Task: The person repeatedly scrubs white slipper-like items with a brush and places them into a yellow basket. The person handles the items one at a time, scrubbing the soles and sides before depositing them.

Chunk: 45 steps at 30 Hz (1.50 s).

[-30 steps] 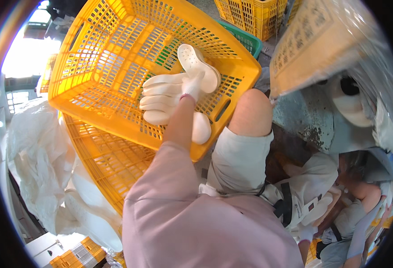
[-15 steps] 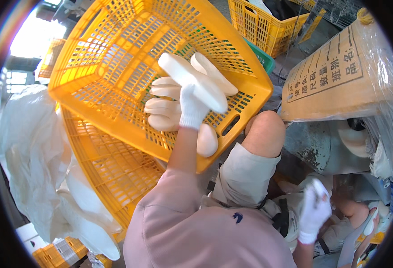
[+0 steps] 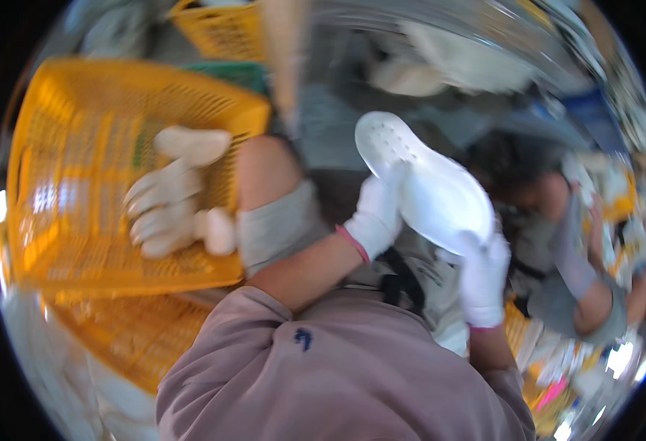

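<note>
A white insole [image 3: 440, 192], with small round dots or holes at its far end, is held up in front of my body. My left hand [image 3: 383, 209], in a white glove, grips its left edge. My right hand [image 3: 483, 279], also gloved, closes on its lower right end. To the left, a tilted yellow plastic crate [image 3: 117, 285] holds several more pale insoles [image 3: 165, 195], lying partly stacked on each other. Motion blurs the fingers a little.
Under the tilted crate is another yellow crate [image 3: 117, 338]. A green crate [image 3: 235, 72] and a further yellow crate [image 3: 227, 33] stand behind. A cardboard box edge [image 3: 282, 66] rises ahead. Close on the right sits a person [image 3: 591, 294] with bare arms and legs.
My left hand has lifted an insole out of the crate and brought it rightward. My right hand has moved up and taken hold of it too. The view has turned right.
</note>
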### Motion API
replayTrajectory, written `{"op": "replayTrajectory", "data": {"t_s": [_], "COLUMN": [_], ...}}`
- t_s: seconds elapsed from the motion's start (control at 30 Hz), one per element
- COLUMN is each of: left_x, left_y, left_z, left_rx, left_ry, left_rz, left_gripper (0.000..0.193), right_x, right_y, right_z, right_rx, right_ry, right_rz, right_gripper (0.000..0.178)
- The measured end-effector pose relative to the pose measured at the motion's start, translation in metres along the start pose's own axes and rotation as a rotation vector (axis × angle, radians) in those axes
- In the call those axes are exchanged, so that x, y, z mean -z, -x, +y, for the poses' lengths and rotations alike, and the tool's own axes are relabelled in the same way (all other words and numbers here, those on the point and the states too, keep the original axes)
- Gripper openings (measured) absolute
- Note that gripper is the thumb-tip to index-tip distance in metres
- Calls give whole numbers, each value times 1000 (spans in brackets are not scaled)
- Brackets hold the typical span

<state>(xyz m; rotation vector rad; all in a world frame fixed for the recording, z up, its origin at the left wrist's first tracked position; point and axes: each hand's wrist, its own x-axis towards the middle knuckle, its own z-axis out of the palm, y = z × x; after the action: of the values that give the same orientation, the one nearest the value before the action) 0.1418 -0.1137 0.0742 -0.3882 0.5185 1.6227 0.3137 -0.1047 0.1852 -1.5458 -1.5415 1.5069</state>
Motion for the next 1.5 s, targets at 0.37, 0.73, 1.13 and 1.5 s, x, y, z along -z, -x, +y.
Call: {"op": "replayTrajectory", "data": {"t_s": [0.37,0.73,1.13,1.5], "left_x": [-43,-12,-43,-99], "left_y": [-165,-138,-86,-156], "left_z": [-17,116,20,-13], "left_rx": [-627,-246,-235,-329], "left_ry": [-1239,-1430,-723,-393], "left_rz": [-313,271,-73,173], "left_gripper": [39,52,45,38], "right_x": [12,-13,-27,-8], "right_y": [-106,-216,-173,-187], "right_z": [-8,-10,-60,19], "right_rx": [627,1100,328,651], "right_ry": [309,803,646,438], "right_rz": [173,214,17,426], "right_gripper": [37,26,57,63]}}
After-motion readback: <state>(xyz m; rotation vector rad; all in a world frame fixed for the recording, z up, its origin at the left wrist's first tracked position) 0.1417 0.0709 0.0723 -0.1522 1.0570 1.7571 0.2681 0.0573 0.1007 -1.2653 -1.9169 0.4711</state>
